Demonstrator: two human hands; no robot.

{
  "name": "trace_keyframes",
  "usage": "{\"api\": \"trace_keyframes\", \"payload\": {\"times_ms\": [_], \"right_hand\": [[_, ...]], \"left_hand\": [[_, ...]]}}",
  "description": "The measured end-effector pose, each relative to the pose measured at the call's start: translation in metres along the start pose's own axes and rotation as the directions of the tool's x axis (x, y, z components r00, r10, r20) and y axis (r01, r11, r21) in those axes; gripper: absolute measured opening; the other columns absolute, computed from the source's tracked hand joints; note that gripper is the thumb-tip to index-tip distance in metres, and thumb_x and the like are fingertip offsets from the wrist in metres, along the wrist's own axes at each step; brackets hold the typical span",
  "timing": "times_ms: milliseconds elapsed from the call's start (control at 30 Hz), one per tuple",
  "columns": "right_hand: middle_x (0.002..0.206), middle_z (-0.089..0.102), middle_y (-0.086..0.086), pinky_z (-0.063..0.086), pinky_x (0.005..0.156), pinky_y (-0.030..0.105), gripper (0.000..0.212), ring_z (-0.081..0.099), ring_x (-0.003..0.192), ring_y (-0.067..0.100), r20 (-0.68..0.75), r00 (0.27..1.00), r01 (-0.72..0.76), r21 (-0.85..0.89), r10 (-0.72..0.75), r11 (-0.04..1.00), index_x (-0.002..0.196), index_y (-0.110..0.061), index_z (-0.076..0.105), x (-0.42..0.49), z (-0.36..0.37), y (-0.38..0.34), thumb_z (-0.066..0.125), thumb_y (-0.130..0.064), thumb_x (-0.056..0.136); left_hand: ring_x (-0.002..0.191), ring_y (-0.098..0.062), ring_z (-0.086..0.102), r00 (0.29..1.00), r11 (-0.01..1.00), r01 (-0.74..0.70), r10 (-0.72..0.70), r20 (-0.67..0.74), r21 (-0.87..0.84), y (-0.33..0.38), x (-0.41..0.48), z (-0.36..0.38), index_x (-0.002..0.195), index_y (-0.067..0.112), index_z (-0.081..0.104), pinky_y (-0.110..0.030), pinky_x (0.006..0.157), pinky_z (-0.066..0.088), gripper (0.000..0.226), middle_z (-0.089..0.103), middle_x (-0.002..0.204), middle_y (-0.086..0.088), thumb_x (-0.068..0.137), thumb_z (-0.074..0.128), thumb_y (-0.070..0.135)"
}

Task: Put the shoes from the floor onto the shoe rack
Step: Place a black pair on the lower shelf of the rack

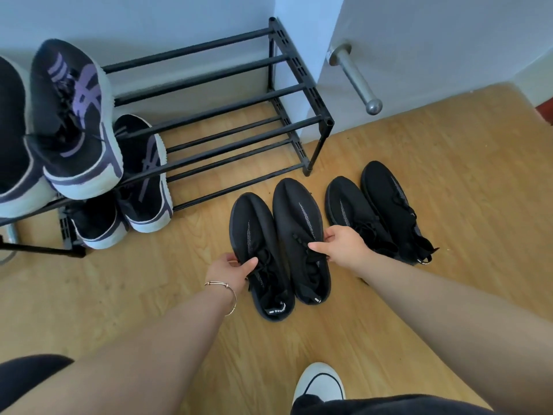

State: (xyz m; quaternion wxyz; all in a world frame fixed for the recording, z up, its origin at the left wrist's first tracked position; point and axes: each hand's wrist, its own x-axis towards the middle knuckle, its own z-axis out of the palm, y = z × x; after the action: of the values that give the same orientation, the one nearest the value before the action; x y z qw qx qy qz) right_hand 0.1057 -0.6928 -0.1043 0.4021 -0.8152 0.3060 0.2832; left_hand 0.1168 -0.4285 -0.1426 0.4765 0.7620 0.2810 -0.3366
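Two black shoes lay side by side on the wooden floor (149,295): the left hand (232,271) pinched the left shoe (257,235), the right hand (341,244) pinched the right shoe (299,211). Beyond the fingers stood the shoe rack (239,94); another black pair (377,211) lay right of them.

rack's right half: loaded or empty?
Empty. Shoe rack bars on the right are bare on both tiers; purple-striped sneakers sit only at left.

Under the left hand's fingers (250,262) lies a black knit shoe (261,259) with a grey speckled stripe; the black shoe pinched by the right hand's fingers (317,246) bears the same stripe. Beyond the fingertips, the shoe rack (254,130) is black, its sneakers (74,121) dark with purple stripes and white soles. The floor (149,280) is pale wood grain.
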Motion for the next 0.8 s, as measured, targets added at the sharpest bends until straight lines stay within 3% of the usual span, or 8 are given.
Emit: {"api": "trace_keyframes", "payload": {"times_ms": [100,300,433,533,633,700,800], "right_hand": [[0.103,0.073,0.002,0.059,0.09,0.046,0.045,0.07,0.098,0.022,-0.005,0.999,0.044,0.019,-0.044,0.999,0.11,-0.014,0.066,0.011,-0.001,-0.021,0.082,-0.043,0.08],[0.1,0.074,0.001,0.059,0.087,0.043,0.038,0.07,0.092,0.021,0.008,0.988,0.154,-0.078,-0.154,0.985,0.109,-0.016,0.069,0.04,-0.004,-0.073,0.078,-0.044,0.084],[0.094,0.071,-0.001,0.054,0.071,0.032,0.029,0.068,0.087,0.018,0.01,0.976,0.216,-0.107,-0.216,0.97,0.101,-0.018,0.067,0.058,-0.004,-0.097,0.076,-0.041,0.087],[0.092,0.07,-0.003,0.053,0.07,0.03,0.023,0.068,0.09,0.018,0.004,0.976,0.216,-0.102,-0.217,0.971,0.1,-0.019,0.066,0.067,-0.004,-0.1,0.075,-0.038,0.088],[0.107,0.072,0.004,0.057,0.082,0.035,0.036,0.068,0.098,0.022,0.013,0.979,0.202,-0.108,-0.202,0.973,0.119,-0.013,0.067,0.073,-0.002,-0.096,0.074,-0.034,0.09],[0.128,0.068,0.01,0.056,0.096,0.043,0.054,0.065,0.114,0.027,0.023,0.982,0.19,-0.087,-0.189,0.978,0.137,-0.008,0.057,0.073,-0.001,-0.092,0.073,-0.032,0.092],[0.141,0.06,0.011,0.052,0.104,0.049,0.065,0.06,0.125,0.029,0.045,0.984,0.172,0.008,-0.172,0.985,0.147,-0.01,0.048,0.071,-0.003,-0.084,0.072,-0.034,0.092]], "left_hand": [[0.08,-0.019,0.074,0.999,0.999,-0.038,0.039,-0.025,0.013,0.02,0.011,-0.018,0.11,0.022,0.062,-0.039,0.086,0.059,0.041,0.072,0.093,0.007,0.079,0.082,0.039],[0.093,-0.026,0.074,0.993,0.995,-0.066,0.059,-0.1,-0.07,0.061,0.038,-0.046,0.12,0.014,0.065,-0.043,0.094,0.058,0.049,0.074,0.106,-0.006,0.081,0.082,0.037],[0.1,-0.029,0.073,0.985,0.995,-0.089,0.082,-0.151,-0.044,0.078,0.054,-0.055,0.12,0.015,0.068,-0.044,0.097,0.056,0.049,0.076,0.107,-0.008,0.081,0.081,0.04],[0.1,-0.03,0.072,0.982,0.995,-0.093,0.087,-0.168,-0.027,0.081,0.057,-0.05,0.122,0.017,0.068,-0.044,0.097,0.056,0.046,0.075,0.106,-0.007,0.082,0.08,0.037],[0.097,-0.027,0.072,0.98,0.995,-0.089,0.08,-0.18,-0.041,0.078,0.056,-0.044,0.124,0.02,0.068,-0.043,0.095,0.058,0.042,0.076,0.106,-0.005,0.086,0.078,0.035],[0.097,-0.025,0.072,0.979,0.992,-0.11,0.098,-0.176,-0.06,0.075,0.054,-0.042,0.125,0.02,0.067,-0.044,0.095,0.058,0.04,0.076,0.107,-0.004,0.088,0.075,0.032],[0.096,-0.02,0.072,0.977,0.981,-0.151,0.129,-0.172,-0.121,0.065,0.046,-0.041,0.128,0.025,0.065,-0.042,0.095,0.057,0.04,0.075,0.111,0.001,0.089,0.072,0.032]]}}
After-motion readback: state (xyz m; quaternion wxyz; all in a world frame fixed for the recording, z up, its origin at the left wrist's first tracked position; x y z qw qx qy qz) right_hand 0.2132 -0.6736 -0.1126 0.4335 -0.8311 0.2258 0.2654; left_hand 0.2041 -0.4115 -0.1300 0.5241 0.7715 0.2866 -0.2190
